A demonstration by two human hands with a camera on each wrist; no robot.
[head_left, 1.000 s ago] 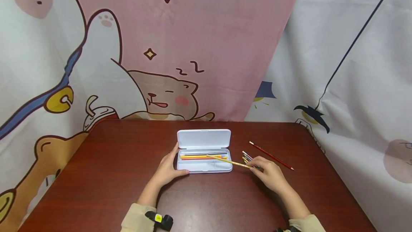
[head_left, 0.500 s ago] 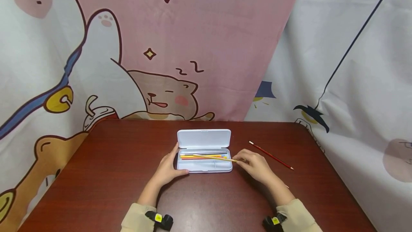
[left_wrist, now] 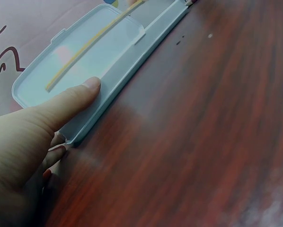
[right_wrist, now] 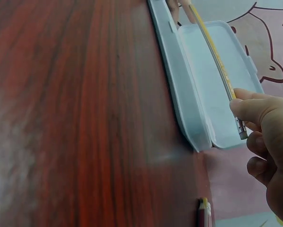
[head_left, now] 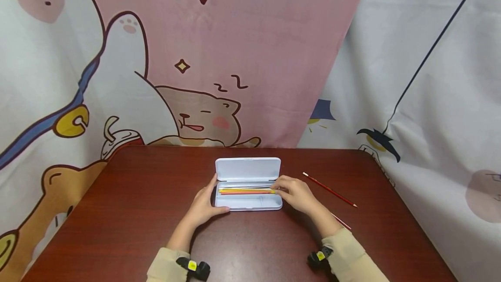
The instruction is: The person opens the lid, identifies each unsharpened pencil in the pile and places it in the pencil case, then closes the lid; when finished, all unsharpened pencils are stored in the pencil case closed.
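Observation:
A white pencil case [head_left: 240,204] lies with its lid up on the table. Several pencils [head_left: 235,193], yellow and orange among them, lie in its long rear compartment. My left hand [head_left: 202,206] holds the case's left end, thumb over the front rim and fingers around the end. At the case's right end, my right hand [head_left: 299,194] pinches a yellow pencil [right_wrist: 218,61] between thumb and forefinger, close to its eraser end. The left wrist view shows this yellow pencil [left_wrist: 92,42] slanting in front of the raised lid [left_wrist: 84,56]. The case's front compartments hold nothing visible.
A red pencil [head_left: 329,189] with a white end lies on the dark wooden table [head_left: 250,247], right of the case. Another pencil [head_left: 342,221] shows beside the right forearm, partly hidden by it. A printed curtain [head_left: 274,55] hangs behind the table.
My right hand has moved left with the yellow pencil, from beside the case to over its right end. The pencil beside my forearm has come into view. My left hand has stayed put.

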